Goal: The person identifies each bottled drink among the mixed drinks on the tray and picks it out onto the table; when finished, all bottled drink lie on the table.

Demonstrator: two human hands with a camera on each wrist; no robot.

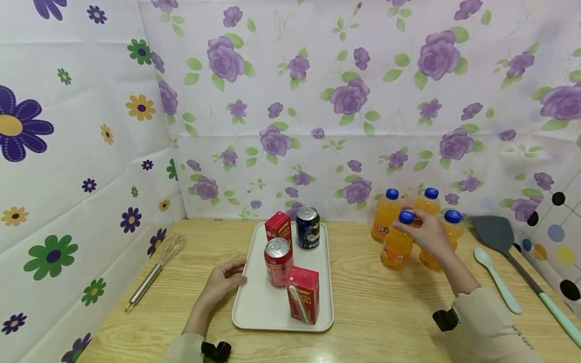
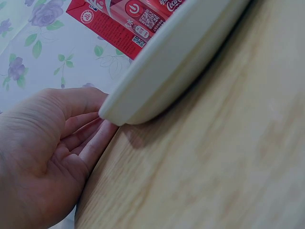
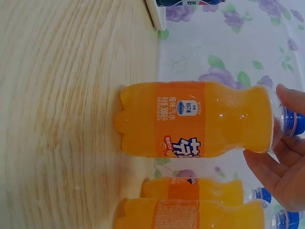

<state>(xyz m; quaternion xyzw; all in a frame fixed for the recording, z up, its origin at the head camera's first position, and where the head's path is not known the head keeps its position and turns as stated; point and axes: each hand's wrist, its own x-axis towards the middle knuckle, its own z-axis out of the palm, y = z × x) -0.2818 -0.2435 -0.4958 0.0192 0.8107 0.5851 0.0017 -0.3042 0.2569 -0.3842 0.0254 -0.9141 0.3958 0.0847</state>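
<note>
My right hand [image 1: 426,232] grips a bottle of orange soda [image 3: 186,119] by its neck, just below the blue cap. The bottle is upright; whether its base touches the table I cannot tell. Three similar bottles stand close around it, one at the back left [image 1: 386,217], one behind [image 1: 427,204] and one to the right [image 1: 454,229]. At the left rim of a cream tray [image 1: 254,307], my left hand [image 1: 221,285] holds the edge between thumb and fingers. The tray carries a red Coca-Cola can [image 1: 279,264], a dark blue Pepsi can [image 1: 308,229], a front red drink carton [image 1: 303,297] and a rear red carton [image 1: 279,225].
A metal whisk [image 1: 156,272] lies on the wooden table [image 1: 363,312] to the left. At the right lie a pale green spoon [image 1: 498,280] and a dark-headed spatula [image 1: 495,234]. Flowered sheets [image 1: 290,101] hang behind and to the left.
</note>
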